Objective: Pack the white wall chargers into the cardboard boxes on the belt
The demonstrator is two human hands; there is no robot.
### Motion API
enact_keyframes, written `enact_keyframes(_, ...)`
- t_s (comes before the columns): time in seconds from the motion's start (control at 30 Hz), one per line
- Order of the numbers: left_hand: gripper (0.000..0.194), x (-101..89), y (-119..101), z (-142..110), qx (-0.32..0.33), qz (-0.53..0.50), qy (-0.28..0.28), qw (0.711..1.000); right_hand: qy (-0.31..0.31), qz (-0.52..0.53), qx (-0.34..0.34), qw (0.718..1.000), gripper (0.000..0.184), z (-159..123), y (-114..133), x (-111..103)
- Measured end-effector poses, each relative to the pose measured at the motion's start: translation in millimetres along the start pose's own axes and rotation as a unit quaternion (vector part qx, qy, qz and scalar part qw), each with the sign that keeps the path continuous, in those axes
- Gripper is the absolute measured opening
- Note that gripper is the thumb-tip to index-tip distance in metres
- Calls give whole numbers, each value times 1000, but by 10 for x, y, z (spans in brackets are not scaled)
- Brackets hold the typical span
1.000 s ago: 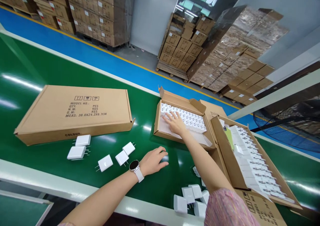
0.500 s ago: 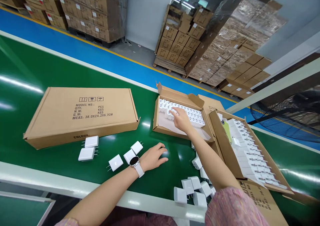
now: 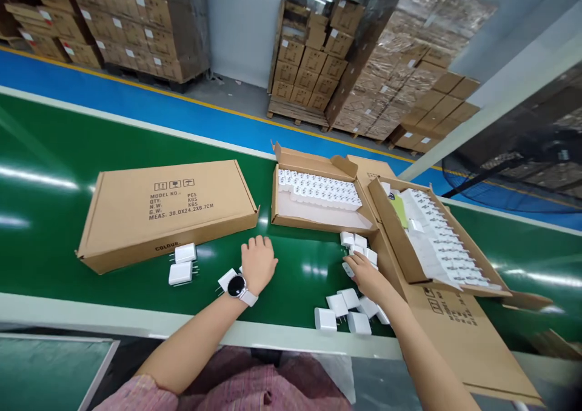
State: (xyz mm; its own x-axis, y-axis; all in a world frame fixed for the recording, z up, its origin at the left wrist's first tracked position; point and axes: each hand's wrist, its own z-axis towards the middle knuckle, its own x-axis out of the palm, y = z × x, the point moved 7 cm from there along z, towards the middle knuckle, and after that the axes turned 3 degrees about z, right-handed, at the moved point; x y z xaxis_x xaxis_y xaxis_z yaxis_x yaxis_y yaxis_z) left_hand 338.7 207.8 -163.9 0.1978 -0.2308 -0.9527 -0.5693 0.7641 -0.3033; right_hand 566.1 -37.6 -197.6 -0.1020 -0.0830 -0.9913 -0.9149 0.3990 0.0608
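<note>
My left hand, with a watch at the wrist, is on the green table, fingers bent down and close together; what lies under them is hidden. Beside it a white plug-in charger shows partly. At the right, my right hand has its fingers closed on a white charger among the loose ones. More chargers lie nearer the table edge. Beyond the hands stands an open carton with rows of chargers, prongs up, along its far side.
A closed carton stands at the left, with two chargers in front. On the right, another open carton holds chargers and rests on flattened cardboard. Past the table are pallets of stacked boxes and a fan.
My right hand has left the open middle carton and come down to the loose chargers on the right. My left hand has shifted over the chargers beside it, fingers now bent. The view has moved too.
</note>
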Motion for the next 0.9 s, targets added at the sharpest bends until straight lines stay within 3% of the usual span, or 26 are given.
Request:
enact_keyframes(0.07, 22, -22, 97, 29, -1, -2, 30, 1000, -23, 7, 4, 1000, 46, 83, 83, -130)
enact_keyframes(0.13, 16, -35, 79, 58, 49, -69, 55, 995, -49, 51, 0, 998, 41, 147, 224, -257)
enact_keyframes(0.23, 19, -27, -89, 38, 136, -225, 74, 962, -71, 153, -29, 985, 45, 249, 605, -335)
enact_keyframes(0.3, 22, 16, -207, -24, 160, -287, 79, 941, -65, 197, -47, 977, 47, 346, 930, -312)
enact_keyframes(0.37, 30, 62, -284, -117, 170, -294, 85, 937, -45, 215, -60, 974, 50, 445, 1246, -262)
enact_keyframes(0.47, 63, 24, -236, -275, 180, -222, 82, 955, -3, 210, -74, 975, 61, 525, 1576, -188)
enact_keyframes(0.53, 77, -57, -98, -351, 181, -144, 83, 969, 9, 189, -66, 980, 65, 532, 1657, -157)
enact_keyframes(0.67, 40, -138, 119, -377, 202, -65, 123, 969, -8, 167, -61, 984, 48, 527, 1685, -135)
enact_keyframes(0.73, 30, -131, 135, -331, 204, -71, 125, 968, -18, 188, -64, 980, 39, 532, 1677, -129)
enact_keyframes(0.9, 38, -12, 52, -221, 182, -60, 136, 972, -13, 244, -39, 969, 35, 506, 1551, -90)
